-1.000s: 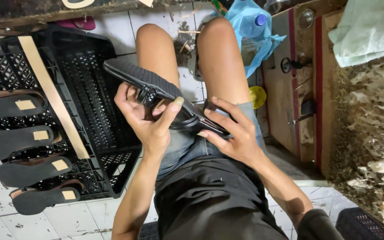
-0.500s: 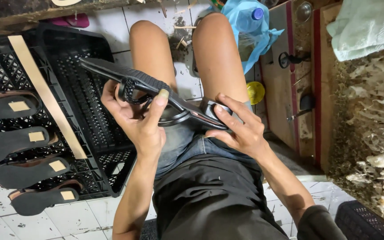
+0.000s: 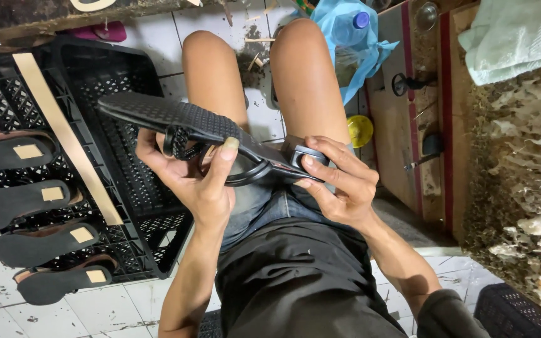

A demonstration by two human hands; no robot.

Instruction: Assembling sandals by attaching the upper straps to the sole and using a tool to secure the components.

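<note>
A black sandal (image 3: 176, 117) with a textured sole facing up lies across my lap, toe pointing left. My left hand (image 3: 192, 178) grips it from below at the middle, thumb pressed on the sole edge beside the black straps (image 3: 181, 145). At the heel end my right hand (image 3: 336, 181) pinches the sandal, fingers wrapped over a strap loop. My bare knees (image 3: 302, 44) point away from me above the sandal.
A black plastic crate (image 3: 126, 206) stands at my left with a pale strip (image 3: 64, 131) across it. Several dark sandal soles (image 3: 23, 200) with tan tags lie on its left side. A blue bag with a bottle (image 3: 352, 37), a yellow lid (image 3: 359, 130) and wooden boards are at the right.
The sandal has swung with its toe further left and a little lower over the crate. Both hands keep their hold; the right hand's fingers have shifted on the heel strap.
</note>
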